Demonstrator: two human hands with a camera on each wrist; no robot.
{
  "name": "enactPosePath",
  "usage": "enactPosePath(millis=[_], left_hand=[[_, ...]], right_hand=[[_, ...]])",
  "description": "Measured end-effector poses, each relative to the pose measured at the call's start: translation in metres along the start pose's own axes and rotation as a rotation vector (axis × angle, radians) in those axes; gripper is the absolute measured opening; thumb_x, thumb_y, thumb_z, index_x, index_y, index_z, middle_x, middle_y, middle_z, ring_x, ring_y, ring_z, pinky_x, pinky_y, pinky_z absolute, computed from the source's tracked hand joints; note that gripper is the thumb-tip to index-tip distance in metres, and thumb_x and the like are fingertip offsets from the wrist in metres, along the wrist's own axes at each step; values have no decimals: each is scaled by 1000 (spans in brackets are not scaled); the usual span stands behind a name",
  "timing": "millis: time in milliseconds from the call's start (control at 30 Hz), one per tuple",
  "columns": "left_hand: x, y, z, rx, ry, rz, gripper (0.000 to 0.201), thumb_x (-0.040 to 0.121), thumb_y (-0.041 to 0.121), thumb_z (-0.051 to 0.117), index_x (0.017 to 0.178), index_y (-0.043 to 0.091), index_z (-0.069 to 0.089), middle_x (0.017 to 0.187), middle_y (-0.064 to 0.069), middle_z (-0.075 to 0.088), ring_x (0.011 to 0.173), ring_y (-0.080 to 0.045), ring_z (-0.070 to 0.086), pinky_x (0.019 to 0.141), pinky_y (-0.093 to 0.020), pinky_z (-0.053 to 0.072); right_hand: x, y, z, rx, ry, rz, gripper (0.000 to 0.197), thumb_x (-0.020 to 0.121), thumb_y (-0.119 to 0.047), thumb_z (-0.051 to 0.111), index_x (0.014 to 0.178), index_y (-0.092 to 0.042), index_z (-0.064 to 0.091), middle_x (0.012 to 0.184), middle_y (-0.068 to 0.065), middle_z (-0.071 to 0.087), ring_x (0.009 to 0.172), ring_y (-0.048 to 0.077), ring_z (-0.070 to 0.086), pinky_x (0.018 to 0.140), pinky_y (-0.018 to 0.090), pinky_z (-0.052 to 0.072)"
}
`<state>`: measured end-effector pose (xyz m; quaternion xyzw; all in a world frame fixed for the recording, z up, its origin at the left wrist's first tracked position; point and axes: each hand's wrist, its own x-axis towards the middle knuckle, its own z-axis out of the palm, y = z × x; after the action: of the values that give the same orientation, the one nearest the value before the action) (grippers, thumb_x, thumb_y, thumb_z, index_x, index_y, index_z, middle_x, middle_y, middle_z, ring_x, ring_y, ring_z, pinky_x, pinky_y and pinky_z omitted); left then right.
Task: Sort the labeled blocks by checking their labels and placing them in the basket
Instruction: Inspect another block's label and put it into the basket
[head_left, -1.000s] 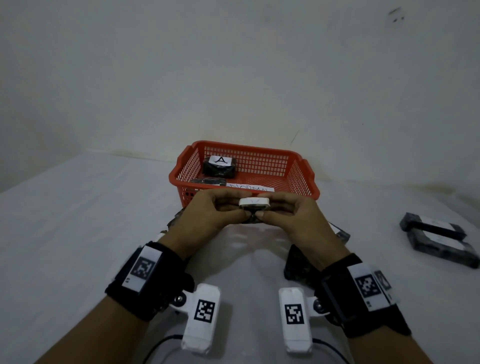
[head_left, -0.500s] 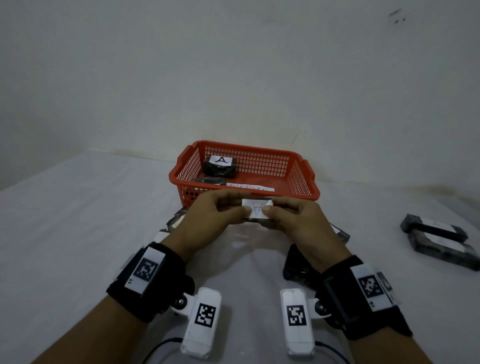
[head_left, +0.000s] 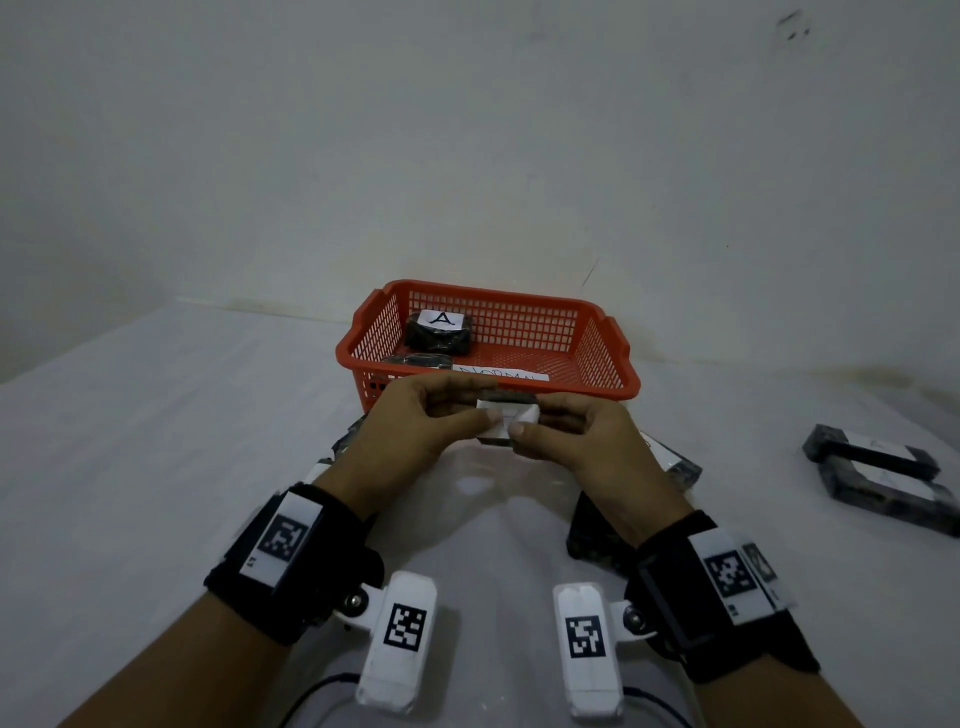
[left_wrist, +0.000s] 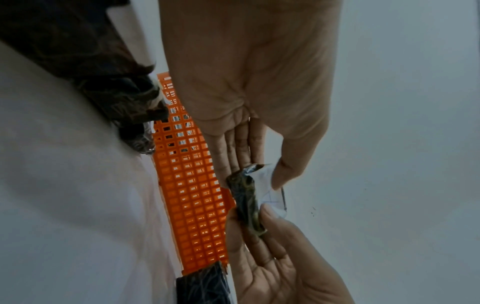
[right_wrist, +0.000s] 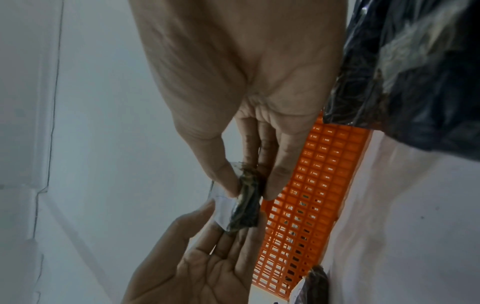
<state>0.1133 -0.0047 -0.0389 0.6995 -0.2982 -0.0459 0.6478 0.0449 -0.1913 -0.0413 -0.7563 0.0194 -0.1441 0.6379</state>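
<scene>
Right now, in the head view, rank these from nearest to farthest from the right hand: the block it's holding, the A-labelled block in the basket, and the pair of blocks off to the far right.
From the right hand:
1. Held block: pinched between both hands, in front of the basket.
2. A-labelled block: inside the orange basket, back left.
3. Pair of blocks: lying on the table at the far right.

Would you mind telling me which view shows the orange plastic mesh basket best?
The head view: the whole orange plastic mesh basket shows, rim, walls and the A-labelled dark block inside. Both wrist views show only a strip of its mesh wall behind the hands.
</scene>
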Motion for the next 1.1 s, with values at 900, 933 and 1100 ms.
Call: enactPosePath(millis=[900,933,1100], left_hand=[[5,-1,-8,33,31,-50,29,93,12,71,120,22,75,107,10,79,98,-3,74,88,-21,60],[5,0,-8,46,39,-48,29,93,13,70,120,23,75,106,10,79,97,-2,74,88,-21,60],[5,0,-8,35,35,-65,29,93,13,70,121,23,74,107,9,79,95,-2,75,82,-19,59]], right_hand=[[10,-2,6,76,31,-9,26,90,-5,76,116,-5,75,108,8,80,100,19,78,83,26,64],[11,-2,7,81,20,-9,27,90,-5,76,117,-5,75,109,8,80,101,19,78,83,26,64],[11,-2,6,103,34,-22,26,90,-1,75,116,-4,75,107,9,80,100,19,78,81,23,63]])
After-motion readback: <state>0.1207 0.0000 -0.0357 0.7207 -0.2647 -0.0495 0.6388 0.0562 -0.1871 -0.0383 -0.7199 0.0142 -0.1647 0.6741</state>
